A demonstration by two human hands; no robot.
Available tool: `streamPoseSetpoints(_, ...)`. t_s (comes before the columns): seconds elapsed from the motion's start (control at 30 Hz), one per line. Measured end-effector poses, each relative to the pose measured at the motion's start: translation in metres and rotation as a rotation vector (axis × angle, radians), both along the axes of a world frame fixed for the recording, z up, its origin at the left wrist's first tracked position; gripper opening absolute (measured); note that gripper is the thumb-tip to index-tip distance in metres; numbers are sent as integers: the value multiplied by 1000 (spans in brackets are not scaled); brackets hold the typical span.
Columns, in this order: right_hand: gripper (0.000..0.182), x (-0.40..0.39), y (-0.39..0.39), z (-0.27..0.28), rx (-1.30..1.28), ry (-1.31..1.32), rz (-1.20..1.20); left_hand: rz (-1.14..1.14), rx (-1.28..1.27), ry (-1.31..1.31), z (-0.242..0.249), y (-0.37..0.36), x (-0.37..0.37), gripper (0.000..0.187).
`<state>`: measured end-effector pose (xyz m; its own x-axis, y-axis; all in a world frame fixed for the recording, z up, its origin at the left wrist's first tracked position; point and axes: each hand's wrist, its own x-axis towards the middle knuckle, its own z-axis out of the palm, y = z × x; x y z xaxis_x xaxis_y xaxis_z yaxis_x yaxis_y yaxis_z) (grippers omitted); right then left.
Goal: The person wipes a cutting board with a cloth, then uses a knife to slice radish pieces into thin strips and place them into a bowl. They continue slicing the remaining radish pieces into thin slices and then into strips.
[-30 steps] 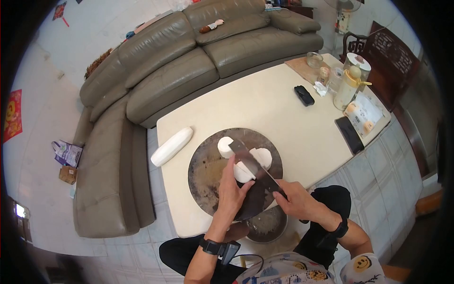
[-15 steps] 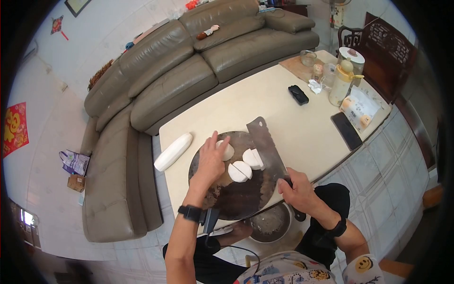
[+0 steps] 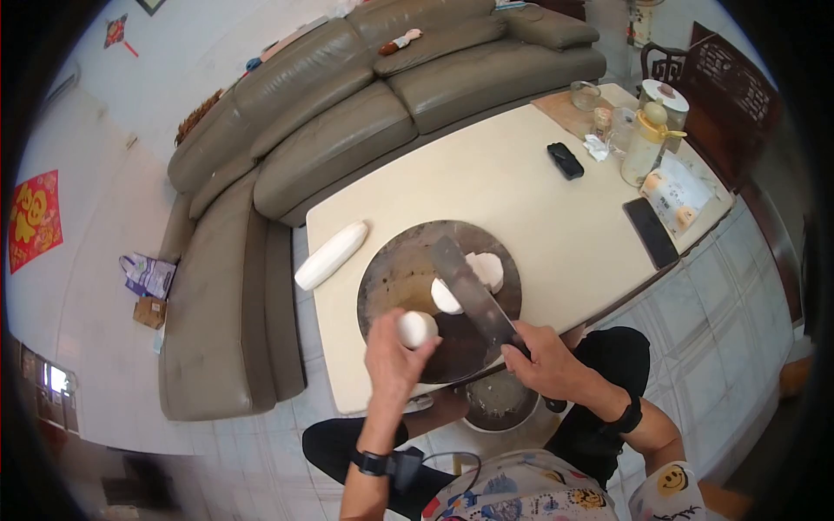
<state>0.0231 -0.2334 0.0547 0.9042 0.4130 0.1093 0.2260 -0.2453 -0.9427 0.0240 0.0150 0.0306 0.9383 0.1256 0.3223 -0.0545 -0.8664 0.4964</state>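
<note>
My left hand [image 3: 387, 360] grips a short white radish chunk [image 3: 418, 330] above the near left part of the round dark chopping board [image 3: 395, 256]. In my right hand [image 3: 540, 356] is the handle of a cleaver [image 3: 473, 295], its broad blade slanting up and left over the board. Partly hidden behind the blade are cut radish pieces, a half-round one [image 3: 446, 298] to its left and others [image 3: 488, 271] to its right. Left of the board lies a long peeled radish [image 3: 332, 256] on the table.
The cream table [image 3: 486, 165] also bears a black phone [image 3: 650, 233], a small black case [image 3: 565, 161], a yellow-topped bottle [image 3: 644, 149], a glass jar and a packet [image 3: 677, 193]. A metal basin [image 3: 497, 404] stands below the near edge. A sofa [image 3: 330, 130] runs behind.
My left hand has drawn the radish chunk toward me, to the board's near side. The cleaver has swung from the board's right edge leftward over the cut pieces. The view has shifted slightly.
</note>
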Motion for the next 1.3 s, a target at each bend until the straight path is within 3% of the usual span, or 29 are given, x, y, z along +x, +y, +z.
streamPoseSetpoints(0.2,21,-26,12,16,-190,-86,190,54,-89,-51,-28,-21,-24,75)
streamPoseSetpoints(0.3,24,-31,11,24,-307,-70,241,3,-247,3,-22,-8,-26,78)
streamPoseSetpoints(0.37,25,-32,12,27,-342,-84,256,29,-527,123,-20,8,-27,78)
streamPoseSetpoints(0.4,26,-33,12,29,-370,-73,268,20,-602,52,-18,15,-24,68)
streamPoseSetpoints(0.53,27,-33,18,33,-427,-51,289,137,-644,-158,11,29,-6,58)
streamPoseSetpoints(0.63,29,-34,21,29,-423,-98,279,113,-615,-289,40,28,12,45)
streamPoseSetpoints(0.7,29,-35,23,31,-461,-76,283,-11,-334,-378,55,23,24,44)
streamPoseSetpoints(0.8,27,-35,25,35,-500,-58,293,-128,-212,-439,69,8,38,39)
streamPoseSetpoints(1.03,23,-33,28,45,-550,-39,335,-331,-71,-230,66,-17,57,37)
streamPoseSetpoints(1.3,24,-31,33,51,-555,-2,348,-348,-54,-188,54,-11,61,37)
